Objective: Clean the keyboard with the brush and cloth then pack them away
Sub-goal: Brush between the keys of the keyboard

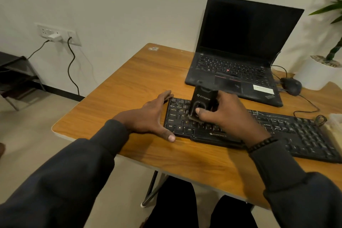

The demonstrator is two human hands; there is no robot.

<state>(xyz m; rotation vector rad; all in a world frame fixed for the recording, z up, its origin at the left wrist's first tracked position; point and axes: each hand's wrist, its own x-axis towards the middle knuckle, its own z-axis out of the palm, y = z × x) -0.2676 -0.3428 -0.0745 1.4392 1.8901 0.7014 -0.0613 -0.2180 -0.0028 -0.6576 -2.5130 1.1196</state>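
The right hand [224, 116] grips the brush [201, 103], fingers curled round its black body and the thumb pressed on its front, holding it nearly upright with the bristle end down on the left-hand keys of the keyboard [296, 131]. The left hand [151, 116] lies flat and relaxed on the surface [129, 79], fingers straight along the keyboard's left edge and the thumb at its near corner, apparently bracing it against sliding. The keyboard's long axis runs from that braced end away to the right and a little toward the person, so nearly all of the unbrushed length lies to the right of the brush, on the right hand's own side. The coming strokes would likely travel that way along the rows, with the left hand holding its end steady. At the far right end of the keyboard a pale thing [333, 127], probably the cloth, rests at the frame's edge; it is too cut off to be sure. Judging by this, brushing is at an early stage, and wiping and packing away are not yet done. Behind the keyboard stands an open laptop [240, 52], with a mouse [291, 85] to its right.
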